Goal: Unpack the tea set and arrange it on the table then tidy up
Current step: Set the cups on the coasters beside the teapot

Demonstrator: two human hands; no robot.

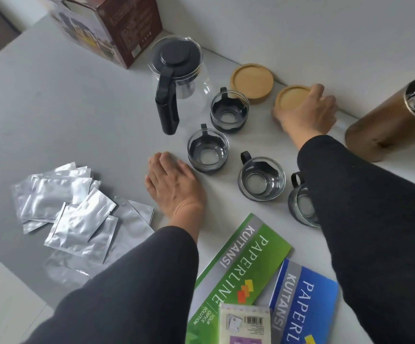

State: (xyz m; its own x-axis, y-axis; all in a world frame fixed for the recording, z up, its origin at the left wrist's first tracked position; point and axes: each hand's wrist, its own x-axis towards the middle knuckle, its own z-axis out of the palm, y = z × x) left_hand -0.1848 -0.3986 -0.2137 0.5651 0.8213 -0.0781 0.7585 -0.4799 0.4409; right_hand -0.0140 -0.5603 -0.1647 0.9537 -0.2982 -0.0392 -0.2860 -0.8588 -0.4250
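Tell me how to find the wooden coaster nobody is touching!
Start at the glass teapot with the black lid. Just right of it, two round wooden coasters sit by the wall. Pick the free coaster nearer the teapot; the right hand grips the other coaster.

on the grey tabletop (65, 108), the glass teapot with black lid (176, 70) stands before the brown cardboard box (117, 26). to its right two round wooden coasters (252, 81) lie by the wall, the right one under the right hand (305, 112). four glass cups with black holders (207, 151) run diagonally in front. silver foil sachets (70, 207) lie far left, the left hand (174, 187) between them and the cups.
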